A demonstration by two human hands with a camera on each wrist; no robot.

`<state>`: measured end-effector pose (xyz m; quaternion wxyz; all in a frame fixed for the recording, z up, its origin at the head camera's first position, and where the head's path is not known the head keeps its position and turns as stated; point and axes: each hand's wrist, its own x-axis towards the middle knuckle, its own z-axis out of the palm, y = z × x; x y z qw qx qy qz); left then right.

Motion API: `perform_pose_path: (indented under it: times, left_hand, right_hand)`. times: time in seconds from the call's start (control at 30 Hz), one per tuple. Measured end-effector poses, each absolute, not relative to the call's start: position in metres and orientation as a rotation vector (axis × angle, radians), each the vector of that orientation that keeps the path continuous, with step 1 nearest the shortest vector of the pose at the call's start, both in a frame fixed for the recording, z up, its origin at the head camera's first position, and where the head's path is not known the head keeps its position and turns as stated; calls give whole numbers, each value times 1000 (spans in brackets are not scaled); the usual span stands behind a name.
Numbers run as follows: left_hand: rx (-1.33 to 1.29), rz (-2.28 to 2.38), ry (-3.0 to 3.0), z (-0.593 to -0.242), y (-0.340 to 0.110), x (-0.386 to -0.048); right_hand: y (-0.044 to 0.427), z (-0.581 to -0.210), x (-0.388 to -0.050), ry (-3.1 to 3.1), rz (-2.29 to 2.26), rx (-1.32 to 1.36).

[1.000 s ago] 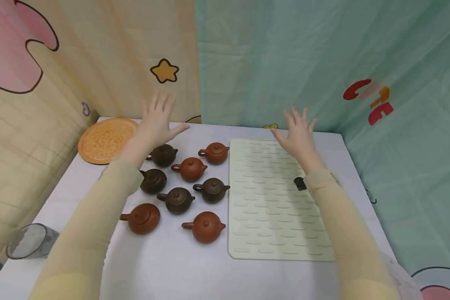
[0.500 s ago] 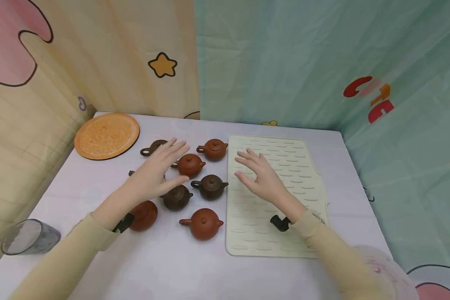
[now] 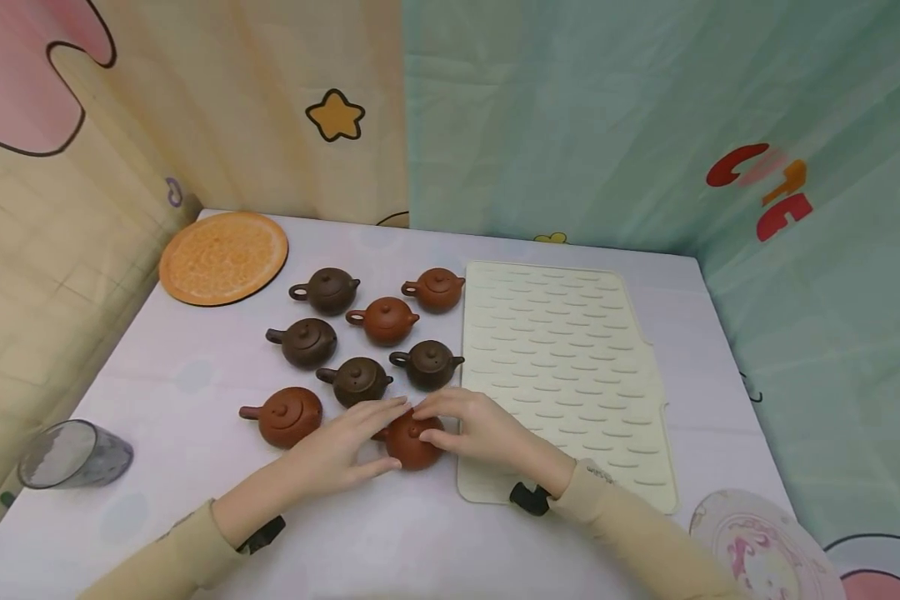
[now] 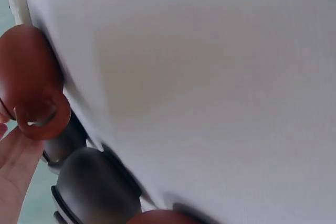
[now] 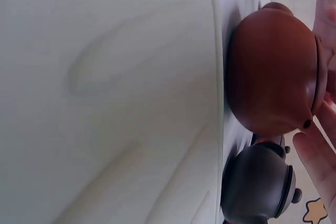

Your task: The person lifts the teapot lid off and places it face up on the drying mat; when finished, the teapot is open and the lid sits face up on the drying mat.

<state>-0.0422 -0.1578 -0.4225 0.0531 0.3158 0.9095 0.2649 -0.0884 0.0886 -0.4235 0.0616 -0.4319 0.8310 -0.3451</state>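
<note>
Two loosely spread hands, left (image 3: 337, 450) and right (image 3: 485, 427), flank a red teapot (image 3: 411, 454) whose spout (image 5: 303, 119) shows only from the right wrist.

On the green curtain (image 3: 645, 133) at the right there are big slanted letters (image 3: 783, 218): a red C, a faint pink one that is hard to make out, an orange T and a red E. Small dark writing (image 3: 598, 472) on the right sleeve (image 3: 633, 521) is too tiny to read.
</note>
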Motion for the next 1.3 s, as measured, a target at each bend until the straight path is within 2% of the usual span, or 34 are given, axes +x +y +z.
perform_pose_path:
  times: [0.43, 0.57, 0.67, 0.9, 1.0, 1.13, 1.3]
  left_hand:
    - [819, 799, 2749, -436, -144, -47]
    - [795, 829, 2743, -436, -143, -49]
    - [767, 850, 2728, -435, -142, -51]
    - [773, 815, 2746, -435, -139, -54]
    - [768, 810, 2747, -434, -138, -54]
    - [766, 813, 2744, -434, -138, -53]
    - [750, 813, 2736, -434, -138, -53]
  right_hand:
    - [72, -430, -80, 2619, -1004, -1347]
    - [78, -426, -79, 2574, -1098, -1277]
    - [90, -421, -81, 2435, -1296, -1088]
    - [132, -428, -97, 1870, -1771, -259]
    - [148, -436, -100, 1643, -1880, 4]
    - [163, -446, -97, 1501, -1909, 176]
    - [175, -452, -92, 1640, -1805, 164]
